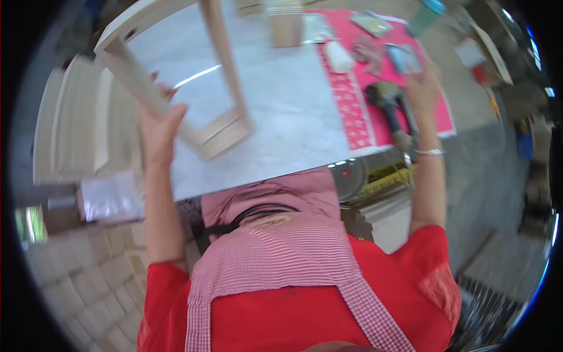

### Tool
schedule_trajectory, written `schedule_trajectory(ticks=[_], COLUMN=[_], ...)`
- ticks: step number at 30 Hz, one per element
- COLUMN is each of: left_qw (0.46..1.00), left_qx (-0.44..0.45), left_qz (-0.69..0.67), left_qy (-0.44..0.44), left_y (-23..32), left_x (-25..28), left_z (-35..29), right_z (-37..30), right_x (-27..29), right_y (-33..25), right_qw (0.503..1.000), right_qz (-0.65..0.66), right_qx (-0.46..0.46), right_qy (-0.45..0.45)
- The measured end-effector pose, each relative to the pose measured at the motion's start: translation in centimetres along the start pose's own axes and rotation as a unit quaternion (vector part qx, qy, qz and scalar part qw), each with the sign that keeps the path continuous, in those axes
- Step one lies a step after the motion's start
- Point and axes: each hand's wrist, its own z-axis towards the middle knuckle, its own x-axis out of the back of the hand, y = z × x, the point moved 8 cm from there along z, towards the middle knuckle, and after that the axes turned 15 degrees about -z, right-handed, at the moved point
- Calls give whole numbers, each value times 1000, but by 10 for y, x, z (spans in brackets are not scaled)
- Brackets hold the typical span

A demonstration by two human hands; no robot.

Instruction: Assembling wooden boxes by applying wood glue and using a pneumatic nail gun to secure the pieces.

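Observation:
My left hand [159,132] is closed around one side of a pale wooden frame [226,132], which is tilted up above the white tabletop [281,123]. The frame is rectangular, with an open middle. On the right, my right hand [423,91] reaches over a pink sheet [366,126] beside a small blue-and-clear packet [403,58]. Its fingers are smeared by motion, so whether they grip the packet is unclear. Just left of that hand lies a dark handheld power tool [388,108] with a yellowish-green end.
Stacked pale wooden frames [79,126] stand at the left. At the table's far side are a wooden block [286,29], a white bottle-like item [338,57], a crumpled pinkish cloth [368,53] and a cup with a blue lid [427,16]. Wooden pieces [99,281] cover the lower left.

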Motion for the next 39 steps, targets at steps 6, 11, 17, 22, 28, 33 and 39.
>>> schedule_trajectory(ticks=[6, 11, 17, 22, 28, 33, 39], left_qw=[996, 998, 998, 998, 996, 994, 995], left_qx=[-83, -55, -33, -38, -42, -76, -65], left_qz=[-23, 27, 55, 44, 75, 77, 74], left_qy=[20, 7, -3, -8, -10, -25, -26], left_y=[-45, -42, -38, -35, -51, -40, -44], left_x=[-23, -45, -41, -47, -41, -45, -44], left_z=[-8, -23, -24, -23, -19, -16, -18], right_z=[-158, -155, -125, -171, -215, -204, -221], right_x=[-61, -69, -23, 35, 10, 1, -16], right_y=[269, 266, 113, -58, -157, -188, -200], right_qw=[870, 938, 974, 977, 887, 905, 895], right_qz=[-342, -130, 112, 191, 259, 278, 168], right_qx=[-60, -148, -116, 3, 5, 80, 159], right_qy=[-351, -286, -161, -91, -383, -312, -382])
